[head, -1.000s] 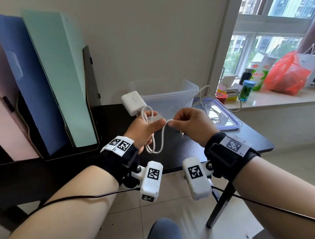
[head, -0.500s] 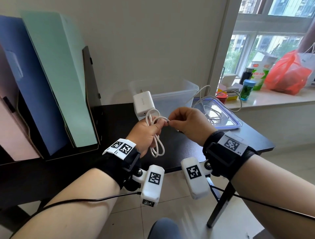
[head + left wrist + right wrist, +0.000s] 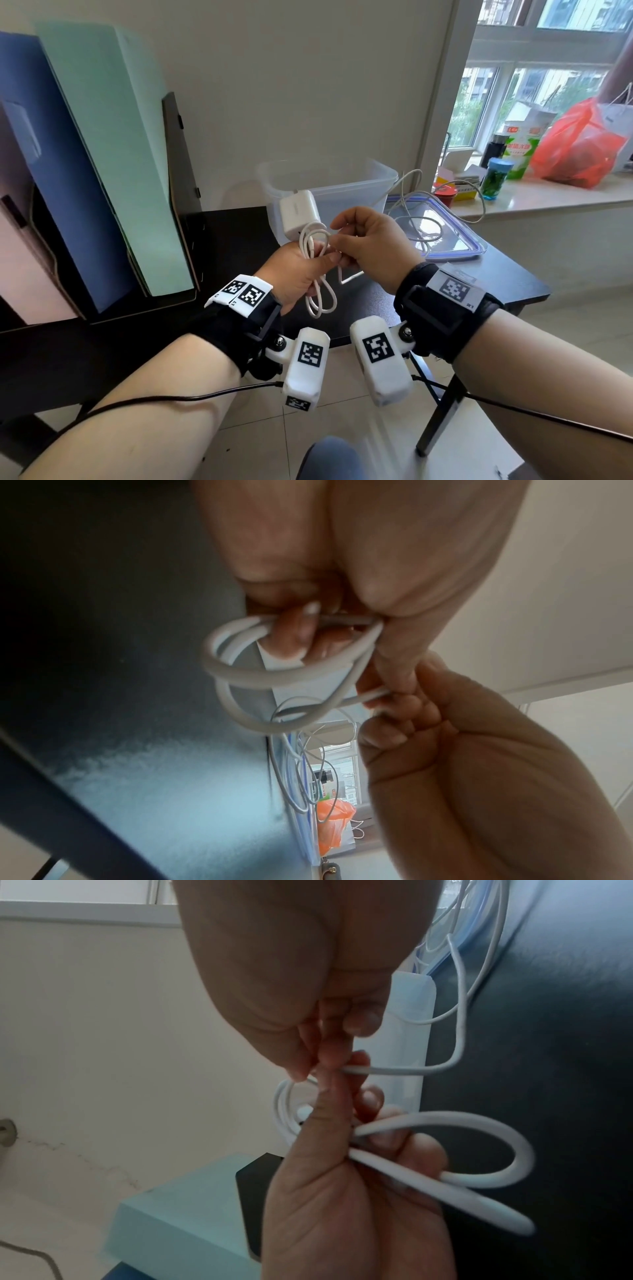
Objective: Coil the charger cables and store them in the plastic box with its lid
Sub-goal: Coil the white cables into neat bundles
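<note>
Two bare hands work a smooth, round white charger cable (image 3: 317, 274) into long oval loops above a black desk (image 3: 236, 233), the left hand (image 3: 294, 274) clamped on the bundle with a glossy, rounded white adapter (image 3: 298, 214) standing above its grip. The right hand (image 3: 370, 246) pinches a loose strand beside the left thumb, while a translucent plastic box (image 3: 359, 185) and blue-rimmed lid (image 3: 476, 245) carrying more thin white cable (image 3: 421, 233) sit just behind.

Smooth white cable (image 3: 320, 270), translucent plastic box (image 3: 346, 192)
</note>
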A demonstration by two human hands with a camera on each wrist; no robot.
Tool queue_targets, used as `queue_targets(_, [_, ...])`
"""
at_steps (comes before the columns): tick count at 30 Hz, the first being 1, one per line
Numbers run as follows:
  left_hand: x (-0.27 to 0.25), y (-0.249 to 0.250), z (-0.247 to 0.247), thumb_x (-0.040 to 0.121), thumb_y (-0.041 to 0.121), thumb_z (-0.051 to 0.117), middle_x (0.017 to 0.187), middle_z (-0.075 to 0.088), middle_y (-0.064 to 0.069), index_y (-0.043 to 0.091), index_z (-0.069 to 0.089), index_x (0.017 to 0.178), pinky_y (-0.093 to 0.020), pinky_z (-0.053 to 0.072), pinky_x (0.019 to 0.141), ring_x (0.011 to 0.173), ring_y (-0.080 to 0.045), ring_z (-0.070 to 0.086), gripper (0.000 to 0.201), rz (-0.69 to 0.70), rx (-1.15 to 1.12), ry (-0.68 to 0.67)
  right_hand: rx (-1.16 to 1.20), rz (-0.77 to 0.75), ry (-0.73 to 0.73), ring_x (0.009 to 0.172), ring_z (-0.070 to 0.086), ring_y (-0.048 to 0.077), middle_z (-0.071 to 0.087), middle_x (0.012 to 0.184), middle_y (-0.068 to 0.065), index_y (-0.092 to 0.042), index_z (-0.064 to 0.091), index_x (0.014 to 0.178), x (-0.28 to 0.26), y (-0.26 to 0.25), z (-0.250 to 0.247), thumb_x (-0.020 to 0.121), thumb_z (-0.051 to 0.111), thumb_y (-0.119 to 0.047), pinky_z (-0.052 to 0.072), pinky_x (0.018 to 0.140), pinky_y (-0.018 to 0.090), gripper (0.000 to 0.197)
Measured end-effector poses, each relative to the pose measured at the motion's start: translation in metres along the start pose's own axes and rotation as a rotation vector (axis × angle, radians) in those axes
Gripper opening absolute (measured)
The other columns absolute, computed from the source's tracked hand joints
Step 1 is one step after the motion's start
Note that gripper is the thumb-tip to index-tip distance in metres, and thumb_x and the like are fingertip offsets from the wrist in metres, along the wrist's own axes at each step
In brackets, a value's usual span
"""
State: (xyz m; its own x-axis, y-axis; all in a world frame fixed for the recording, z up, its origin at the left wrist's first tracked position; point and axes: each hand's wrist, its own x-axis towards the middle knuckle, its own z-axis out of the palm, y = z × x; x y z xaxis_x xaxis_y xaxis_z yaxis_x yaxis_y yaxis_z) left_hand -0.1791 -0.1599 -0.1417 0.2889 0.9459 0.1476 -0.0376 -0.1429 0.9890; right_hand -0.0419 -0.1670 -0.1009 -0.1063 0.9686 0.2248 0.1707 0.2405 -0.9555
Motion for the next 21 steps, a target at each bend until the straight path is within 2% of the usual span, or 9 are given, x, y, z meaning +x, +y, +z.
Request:
queue_targets(2, [0.0, -0.001, 0.0, 0.08, 0.019, 0.064, 0.057, 0.054, 0.0, 0.026, 0.07, 0.059, -0.021, 0.033, 0.042, 0.046, -0.009, 0.042, 0.023, -0.016, 0.026, 0.002, -0.019, -0.01, 0.026, 0.052, 0.052, 0.018, 0.055, 0.064, 0.004, -0.018, 0.057, 0.078, 0.001, 0.003, 0.0, 0.078, 0.065, -0.001, 0.048, 0.057, 0.034, 0.019])
queue_targets(5, [-0.001, -0.002, 0.003, 0.085, 0.011, 0.062, 0.052, 0.059, 0.01, 0.028, 0.07, 0.059, -0.024, 0.035, 0.05, 0.049, -0.006, 0.048, 0.032, -0.036, 0.043, 0.005, -0.02, -0.018, 0.049, 0.06, 0.054, 0.022, 0.056, 0.065, 0.003, -0.02, 0.059, 0.076, 0.001, 0.006, 0.0, 0.075, 0.069, -0.004, 0.049, 0.064, 0.037, 0.019])
queue_targets(7, [-0.002, -0.001, 0.005, 0.085, 0.007, 0.061, 0.054, 0.061, 0.01, 0.025, 0.067, 0.067, -0.024, 0.037, 0.053, 0.052, -0.004, 0.053, 0.026, -0.036, 0.047, 0.0, -0.029, -0.024, 0.064, 0.062, 0.055, 0.021, 0.057, 0.066, 0.003, -0.02, 0.059, 0.076, 0.002, 0.006, 0.0, 0.074, 0.071, -0.007, 0.049, 0.065, 0.036, 0.018])
queue_targets(9, [-0.003, 0.0, 0.007, 0.086, 0.008, 0.061, 0.063, 0.063, 0.006, 0.021, 0.064, 0.075, -0.024, 0.039, 0.056, 0.06, -0.008, 0.057, 0.017, -0.035, 0.034, 0.016, -0.026, -0.021, 0.079, 0.063, 0.055, 0.02, 0.058, 0.067, 0.002, -0.021, 0.059, 0.076, 0.002, 0.006, -0.001, 0.075, 0.071, -0.01, 0.049, 0.066, 0.037, 0.016])
queue_targets(12, [-0.001, -0.001, 0.008, 0.089, 0.02, 0.057, 0.06, 0.064, 0.005, 0.023, 0.064, 0.062, -0.027, 0.041, 0.059, 0.062, -0.013, 0.054, 0.028, -0.024, 0.037, 0.076, -0.026, 0.013, 0.116, 0.064, 0.054, 0.019, 0.06, 0.074, 0.004, -0.022, 0.06, 0.077, 0.003, 0.01, -0.006, 0.078, 0.063, -0.011, 0.05, 0.066, 0.04, 0.012])
queue_targets(15, [0.001, 0.001, 0.009, 0.093, 0.024, 0.052, 0.053, 0.061, 0.006, 0.017, 0.059, 0.057, -0.026, 0.042, 0.064, 0.063, -0.015, 0.051, 0.037, 0.009, -0.001, 0.136, -0.068, 0.163, 0.032, 0.06, 0.049, 0.011, 0.061, 0.086, 0.003, -0.015, 0.061, 0.093, 0.001, 0.017, -0.015, 0.078, 0.047, 0.007, 0.042, 0.05, 0.016, 0.03])
queue_targets(16, [0.002, 0.002, 0.008, 0.093, 0.024, 0.05, 0.051, 0.06, 0.006, 0.016, 0.057, 0.056, -0.027, 0.043, 0.068, 0.067, -0.018, 0.052, 0.039, 0.017, -0.031, 0.149, -0.101, 0.227, -0.024, 0.06, 0.049, 0.01, 0.06, 0.09, 0.002, -0.012, 0.061, 0.102, 0.0, 0.018, -0.016, 0.078, 0.044, 0.01, 0.039, 0.045, 0.012, 0.036])
queue_targets(19, [0.004, 0.006, 0.008, 0.094, 0.026, 0.047, 0.049, 0.057, 0.006, 0.012, 0.054, 0.054, -0.033, 0.048, 0.078, 0.076, -0.022, 0.061, 0.043, 0.017, -0.1, 0.137, -0.186, 0.306, -0.151, 0.063, 0.05, 0.007, 0.061, 0.093, -0.002, -0.009, 0.057, 0.117, -0.006, 0.023, -0.016, 0.079, 0.043, 0.011, 0.04, 0.043, 0.01, 0.045])
queue_targets(21, [0.003, 0.009, 0.008, 0.094, 0.026, 0.045, 0.048, 0.055, 0.005, 0.01, 0.05, 0.058, -0.037, 0.051, 0.077, 0.068, -0.02, 0.065, 0.041, -0.002, -0.159, 0.129, -0.352, 0.249, -0.178, 0.062, 0.05, 0.003, 0.061, 0.085, -0.008, -0.015, 0.059, 0.115, -0.008, 0.027, -0.016, 0.079, 0.048, 0.005, 0.041, 0.049, 0.012, 0.043])
